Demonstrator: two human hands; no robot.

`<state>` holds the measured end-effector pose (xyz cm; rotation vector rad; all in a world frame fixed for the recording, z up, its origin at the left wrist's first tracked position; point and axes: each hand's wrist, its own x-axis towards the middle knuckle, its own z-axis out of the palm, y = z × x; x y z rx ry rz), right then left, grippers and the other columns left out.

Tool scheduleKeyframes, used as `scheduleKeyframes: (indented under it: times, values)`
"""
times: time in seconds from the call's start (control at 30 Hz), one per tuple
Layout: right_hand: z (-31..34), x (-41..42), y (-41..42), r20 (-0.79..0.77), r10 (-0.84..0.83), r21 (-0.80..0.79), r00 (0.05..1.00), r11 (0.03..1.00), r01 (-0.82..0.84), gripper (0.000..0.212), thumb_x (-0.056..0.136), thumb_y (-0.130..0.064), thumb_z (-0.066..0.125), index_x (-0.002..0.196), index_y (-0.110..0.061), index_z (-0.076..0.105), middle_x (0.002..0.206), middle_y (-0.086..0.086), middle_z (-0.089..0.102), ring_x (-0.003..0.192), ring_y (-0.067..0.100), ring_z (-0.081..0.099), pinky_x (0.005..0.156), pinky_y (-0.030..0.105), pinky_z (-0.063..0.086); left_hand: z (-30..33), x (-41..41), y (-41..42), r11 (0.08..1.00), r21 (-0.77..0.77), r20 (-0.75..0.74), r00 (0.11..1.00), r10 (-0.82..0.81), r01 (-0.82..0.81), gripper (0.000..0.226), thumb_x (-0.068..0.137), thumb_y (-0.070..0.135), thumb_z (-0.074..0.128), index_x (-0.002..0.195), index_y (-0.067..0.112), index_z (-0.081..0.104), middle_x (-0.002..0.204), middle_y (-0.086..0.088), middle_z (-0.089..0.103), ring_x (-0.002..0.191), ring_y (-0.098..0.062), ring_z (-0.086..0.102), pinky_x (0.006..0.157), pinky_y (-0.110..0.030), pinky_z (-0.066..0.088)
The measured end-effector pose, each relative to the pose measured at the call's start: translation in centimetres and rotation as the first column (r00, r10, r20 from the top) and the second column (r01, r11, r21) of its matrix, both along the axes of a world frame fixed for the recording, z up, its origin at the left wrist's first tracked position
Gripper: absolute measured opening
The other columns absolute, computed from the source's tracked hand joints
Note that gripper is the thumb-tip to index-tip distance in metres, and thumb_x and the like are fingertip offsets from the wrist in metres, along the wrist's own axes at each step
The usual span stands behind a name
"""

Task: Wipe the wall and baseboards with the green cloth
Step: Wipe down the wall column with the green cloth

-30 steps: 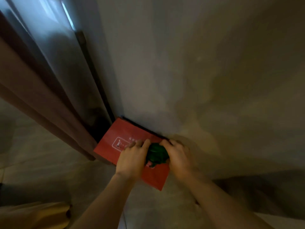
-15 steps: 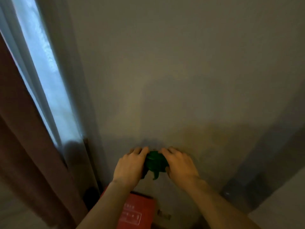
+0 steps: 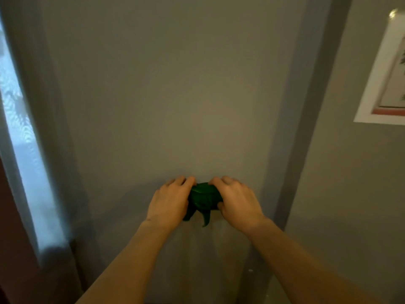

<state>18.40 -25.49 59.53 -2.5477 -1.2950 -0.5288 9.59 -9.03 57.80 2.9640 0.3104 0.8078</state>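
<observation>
Here your left hand (image 3: pixel 168 201) and right hand (image 3: pixel 237 202) clasped the bunched green cloth (image 3: pixel 203 197) against the wall (image 3: pixel 175 95); everything above them, and the unseen baseboards, likely remained unwiped.

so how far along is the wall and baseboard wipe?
Done: nothing verifiable; the wall shows no visible wiped patch. In hand: left hand and right hand grip the bunched green cloth against the wall. Left: the wall above, plus baseboards, which are out of view.
</observation>
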Motion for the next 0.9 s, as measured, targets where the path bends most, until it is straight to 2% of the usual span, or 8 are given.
scheduleKeyframes:
  times: [0.13, 0.37, 0.43, 0.73, 0.9]
  values:
    - [0.9, -0.3, -4.1, 0.027, -0.036, 0.014, 0.999, 0.999, 0.036, 0.043, 0.082, -0.008, 0.065, 0.121, -0.019, 0.049, 0.111, 0.008, 0.058, 0.102, 0.033, 0.057, 0.076, 0.043, 0.051, 1.0, 0.2, -3.7, 0.999, 0.041, 0.009, 0.999, -0.037, 0.036, 0.038, 0.088, 0.006, 0.06, 0.121, 0.018, 0.047, 0.114, -0.007, 0.058, 0.101, -0.032, 0.057, 0.071, -0.046, 0.052]
    - [1.9, -0.8, -14.0, 0.072, -0.072, 0.038, 0.995, 0.997, 0.07, 0.042, 0.082, -0.008, 0.066, 0.118, -0.02, 0.05, 0.11, 0.007, 0.058, 0.1, 0.033, 0.057, 0.074, 0.044, 0.051, 2.0, 0.5, -13.2, 0.995, 0.073, 0.035, 0.997, -0.063, 0.06, 0.034, 0.089, 0.008, 0.06, 0.118, 0.02, 0.045, 0.112, -0.004, 0.057, 0.098, -0.029, 0.056, 0.064, -0.039, 0.044]
    - [2.1, -1.0, -17.6, 0.087, -0.078, 0.045, 0.993, 0.996, 0.074, 0.043, 0.081, -0.009, 0.066, 0.119, -0.02, 0.05, 0.11, 0.008, 0.058, 0.101, 0.034, 0.057, 0.074, 0.044, 0.051, 2.3, 0.3, -16.8, 0.995, 0.078, 0.043, 0.996, -0.072, 0.069, 0.034, 0.089, 0.008, 0.059, 0.117, 0.02, 0.046, 0.111, -0.004, 0.057, 0.097, -0.03, 0.057, 0.064, -0.041, 0.047]
    - [3.5, -2.2, -34.2, 0.048, -0.101, 0.048, 0.994, 0.994, 0.098, 0.043, 0.082, -0.007, 0.068, 0.119, -0.018, 0.051, 0.11, 0.008, 0.059, 0.097, 0.034, 0.059, 0.072, 0.043, 0.052, 3.5, -0.2, -33.0, 0.992, 0.054, 0.05, 0.991, -0.121, 0.118, 0.033, 0.09, 0.005, 0.058, 0.117, 0.02, 0.047, 0.111, -0.005, 0.058, 0.095, -0.031, 0.059, 0.068, -0.044, 0.051]
    - [4.2, -2.4, -40.2, 0.043, -0.133, 0.079, 0.99, 0.988, 0.129, 0.042, 0.08, -0.006, 0.067, 0.117, -0.019, 0.052, 0.106, 0.006, 0.059, 0.093, 0.032, 0.059, 0.069, 0.04, 0.05, 4.1, 0.1, -38.9, 0.983, 0.062, 0.067, 0.982, -0.175, 0.171, 0.03, 0.091, 0.004, 0.058, 0.115, 0.019, 0.047, 0.109, -0.005, 0.058, 0.093, -0.029, 0.057, 0.064, -0.039, 0.045]
